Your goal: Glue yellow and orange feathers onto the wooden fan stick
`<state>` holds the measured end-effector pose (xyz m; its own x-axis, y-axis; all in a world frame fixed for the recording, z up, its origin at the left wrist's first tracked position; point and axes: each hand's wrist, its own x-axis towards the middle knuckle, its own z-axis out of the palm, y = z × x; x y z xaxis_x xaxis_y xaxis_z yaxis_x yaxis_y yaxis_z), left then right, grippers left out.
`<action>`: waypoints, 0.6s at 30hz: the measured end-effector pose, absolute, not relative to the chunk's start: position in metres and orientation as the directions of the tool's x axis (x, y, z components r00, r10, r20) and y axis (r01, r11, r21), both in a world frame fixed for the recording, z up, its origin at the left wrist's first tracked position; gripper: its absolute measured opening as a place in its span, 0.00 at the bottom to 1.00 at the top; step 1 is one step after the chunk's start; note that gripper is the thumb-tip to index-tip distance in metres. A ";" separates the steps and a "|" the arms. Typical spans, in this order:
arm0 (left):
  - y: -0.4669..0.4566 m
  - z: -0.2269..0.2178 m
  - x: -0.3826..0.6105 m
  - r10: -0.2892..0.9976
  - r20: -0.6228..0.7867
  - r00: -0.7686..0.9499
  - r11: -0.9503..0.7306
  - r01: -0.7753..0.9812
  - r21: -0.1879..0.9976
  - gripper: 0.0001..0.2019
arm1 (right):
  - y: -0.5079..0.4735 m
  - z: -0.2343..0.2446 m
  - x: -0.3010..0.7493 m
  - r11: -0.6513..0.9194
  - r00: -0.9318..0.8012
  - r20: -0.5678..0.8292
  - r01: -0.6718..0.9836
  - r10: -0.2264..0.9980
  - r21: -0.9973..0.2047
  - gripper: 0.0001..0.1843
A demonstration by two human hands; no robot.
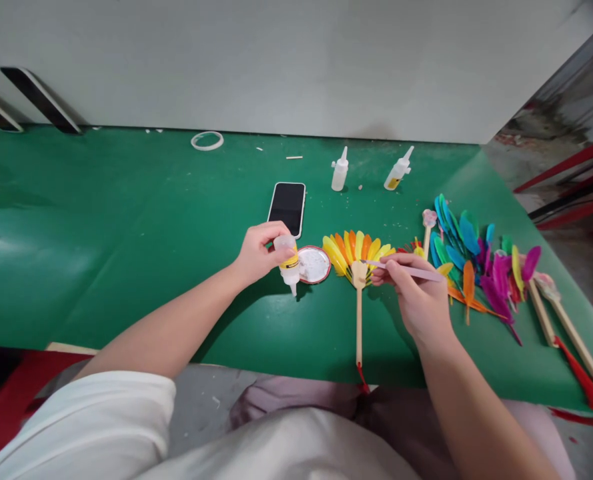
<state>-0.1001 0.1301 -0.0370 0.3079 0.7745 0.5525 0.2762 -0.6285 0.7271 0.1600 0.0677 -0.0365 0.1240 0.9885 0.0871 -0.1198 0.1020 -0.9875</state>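
Note:
My left hand (pixel 263 252) is closed around a glue bottle (pixel 290 265), tipped so its nozzle points down, beside a round white lid with a red rim (pixel 315 265). Between the fingers of my right hand (pixel 416 293) is a thin, pale pinkish stick (pixel 411 270). The stick's tip is over the top of a wooden handle (pixel 359 313), and I cannot tell whether it touches. Yellow and orange feathers (pixel 356 247) fan out from that handle, which lies on the green table with a red tassel (pixel 362 379) at its lower end.
A phone (pixel 287 207) lies behind my left hand. Two more glue bottles (pixel 340 170) stand at the back. Colourful loose feathers (pixel 476 253) and other wooden handles (pixel 573 333) lie at the right. A tape ring (pixel 207 141) is near the wall (pixel 276 67).

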 end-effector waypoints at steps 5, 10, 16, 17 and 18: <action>0.127 -0.035 -0.099 0.675 0.669 0.311 -0.736 0.356 0.576 0.19 | 0.067 -0.035 0.159 0.084 0.106 0.070 -0.131 0.992 -0.988 0.04; 0.126 -0.037 -0.099 0.599 0.744 0.296 -0.787 0.390 0.478 0.18 | 0.067 -0.034 0.159 0.073 0.089 0.062 -0.127 0.994 -0.989 0.05; 0.125 -0.035 -0.098 0.468 0.834 0.292 -0.842 0.435 0.320 0.20 | 0.067 -0.034 0.158 0.069 0.089 0.058 -0.132 0.994 -0.989 0.06; 0.125 -0.034 -0.098 0.447 0.846 0.289 -0.848 0.437 0.299 0.20 | 0.067 -0.034 0.158 0.070 0.087 0.058 -0.137 0.995 -0.988 0.05; 0.125 -0.034 -0.098 0.431 0.856 0.286 -0.855 0.433 0.286 0.21 | 0.067 -0.034 0.158 0.071 0.085 0.060 -0.143 0.995 -0.987 0.05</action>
